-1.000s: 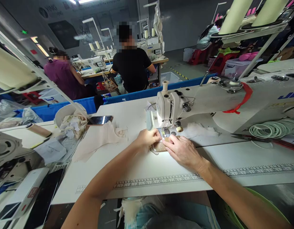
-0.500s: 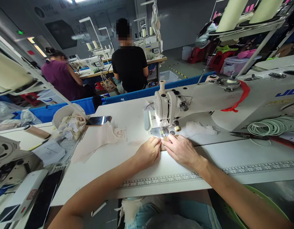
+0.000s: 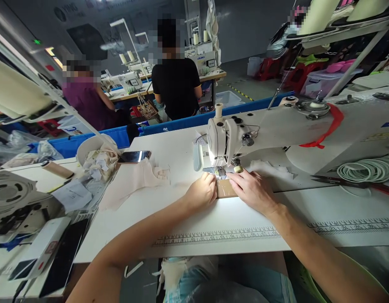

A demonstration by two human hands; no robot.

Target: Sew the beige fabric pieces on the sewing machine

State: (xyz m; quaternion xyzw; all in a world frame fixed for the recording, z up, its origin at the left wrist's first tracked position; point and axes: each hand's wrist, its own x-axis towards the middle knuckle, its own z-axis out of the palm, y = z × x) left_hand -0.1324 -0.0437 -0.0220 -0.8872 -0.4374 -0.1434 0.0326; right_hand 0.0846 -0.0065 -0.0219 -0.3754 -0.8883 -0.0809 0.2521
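My left hand (image 3: 203,190) and right hand (image 3: 251,190) both press down on the small tan fabric piece (image 3: 226,189), fingers closed onto it, which lies on the bench (image 3: 188,219) right under the presser foot (image 3: 219,172) of the sewing machine (image 3: 232,136). To do this well, I judge I should keep the piece flat, its edge aligned, fingertips clear of the needle. A pink fabric pile (image 3: 131,181) lies well to my left.

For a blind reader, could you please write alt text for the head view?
Two hands, left hand and right hand, press a small tan fabric piece under the needle of a white sewing machine on a white table; two people sit at machines behind.
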